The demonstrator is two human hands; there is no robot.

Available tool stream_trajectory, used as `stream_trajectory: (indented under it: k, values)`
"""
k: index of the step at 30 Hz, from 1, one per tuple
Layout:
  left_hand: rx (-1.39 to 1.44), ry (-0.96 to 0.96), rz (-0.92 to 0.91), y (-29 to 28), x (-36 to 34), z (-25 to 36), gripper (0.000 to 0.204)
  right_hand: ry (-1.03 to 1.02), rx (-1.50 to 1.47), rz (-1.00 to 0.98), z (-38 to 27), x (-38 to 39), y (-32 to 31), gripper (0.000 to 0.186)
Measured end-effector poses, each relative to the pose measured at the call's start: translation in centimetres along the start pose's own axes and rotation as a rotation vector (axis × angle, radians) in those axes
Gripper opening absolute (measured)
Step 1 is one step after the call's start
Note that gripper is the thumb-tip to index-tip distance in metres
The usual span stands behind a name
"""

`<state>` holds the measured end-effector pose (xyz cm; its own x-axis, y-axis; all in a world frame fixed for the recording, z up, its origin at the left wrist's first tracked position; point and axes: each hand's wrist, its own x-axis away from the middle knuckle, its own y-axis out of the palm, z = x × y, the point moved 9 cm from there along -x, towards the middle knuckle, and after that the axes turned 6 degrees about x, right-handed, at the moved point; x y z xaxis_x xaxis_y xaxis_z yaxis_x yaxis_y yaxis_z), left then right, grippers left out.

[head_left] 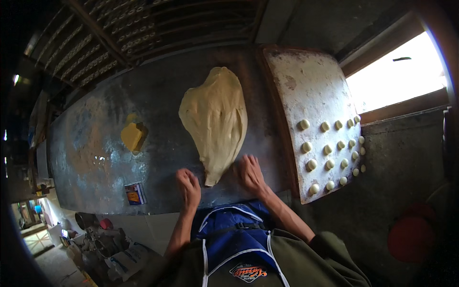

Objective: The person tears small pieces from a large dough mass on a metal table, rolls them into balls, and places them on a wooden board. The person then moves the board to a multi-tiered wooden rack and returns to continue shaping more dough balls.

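Note:
A long, irregular sheet of pale dough (pixel 214 119) lies stretched on the dark worktop (pixel 91 167), its narrow end toward me. My left hand (pixel 189 184) is just left of that narrow end, fingers curled and closed, with nothing visible in them. My right hand (pixel 251 174) lies open at the right of the dough's lower part, palm down with fingers slightly bent on or just over the worktop. A yellow block (pixel 133 136), soft-looking, sits left of the dough, and a small printed packet (pixel 135 193) lies near the front edge.
A weathered pale tray (pixel 306 86) at the right holds several rows of small dough balls (pixel 328 149). A bright window opening (pixel 392 71) is beyond it. A red round object (pixel 409 234) stands low at the right; cluttered containers (pixel 95 239) are below the worktop's left front.

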<state>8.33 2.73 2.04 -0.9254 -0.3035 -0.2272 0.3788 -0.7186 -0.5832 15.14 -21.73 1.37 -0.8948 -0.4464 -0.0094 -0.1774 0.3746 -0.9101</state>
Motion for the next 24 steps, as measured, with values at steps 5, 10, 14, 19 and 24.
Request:
stream_trajectory:
  k: [5, 10, 14, 19, 24]
  values:
    - [-0.157, 0.026, -0.084, -4.9, -4.0, -5.4, 0.021, -0.262, 0.093, 0.332, 6.7, 3.1, -2.6, 0.023]
    - [0.104, -0.065, 0.095, -1.4, -2.0, -0.5, 0.021, -0.009, 0.025, 0.248, -0.1, -3.6, -2.8, 0.044]
    - [-0.064, 0.328, -0.028, -4.2, 0.9, 1.3, 0.025, -0.178, -0.200, 0.276, 1.9, 2.2, -0.4, 0.044]
    - [-0.036, -0.123, 0.082, -4.4, -4.8, -3.0, 0.025, -0.044, 0.165, 0.228, 3.2, -4.1, -4.9, 0.036]
    - [-0.044, 0.109, 0.052, -3.4, 1.2, 0.0, 0.018, -0.211, 0.152, 0.257, 0.3, 2.4, -1.1, 0.037]
